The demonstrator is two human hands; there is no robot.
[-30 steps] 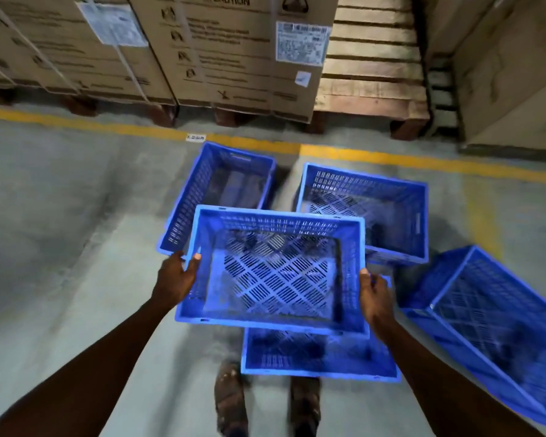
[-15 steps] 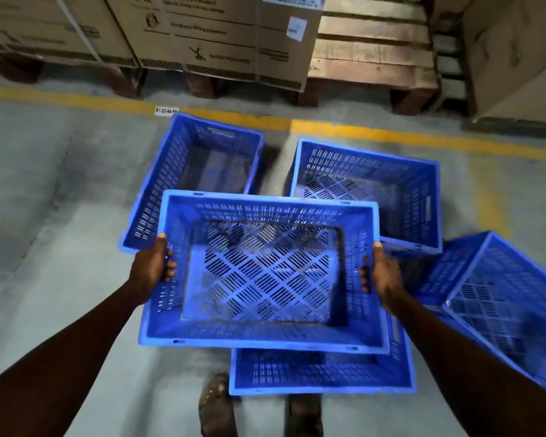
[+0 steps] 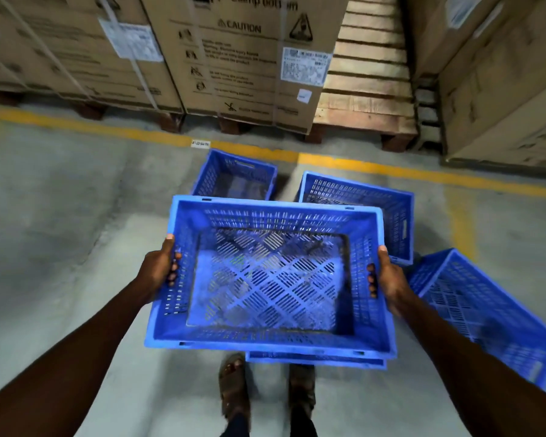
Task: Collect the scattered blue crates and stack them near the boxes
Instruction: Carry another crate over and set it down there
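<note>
I hold an empty blue slotted crate (image 3: 268, 275) level in the air, mouth up. My left hand (image 3: 160, 268) grips its left wall and my right hand (image 3: 388, 279) grips its right wall, fingers through the slots. Under it a blue crate on the floor (image 3: 316, 362) shows only its near rim. Two more blue crates stand on the floor beyond: one at far left (image 3: 234, 176), one at far right (image 3: 388, 200). Another blue crate (image 3: 486, 313) lies tilted at the right. Large cardboard boxes (image 3: 243, 58) stand on pallets behind the yellow line.
A yellow floor line (image 3: 375, 167) runs across in front of the pallets. A stack of wooden pallets (image 3: 372, 70) stands right of the boxes, more cartons (image 3: 501, 83) at far right. My sandalled feet (image 3: 234, 386) stand on grey concrete below the held crate.
The held crate has risen and come closer to me, now covering most of the floor crate beneath it. The view has tilted up, showing more of the cardboard boxes.
</note>
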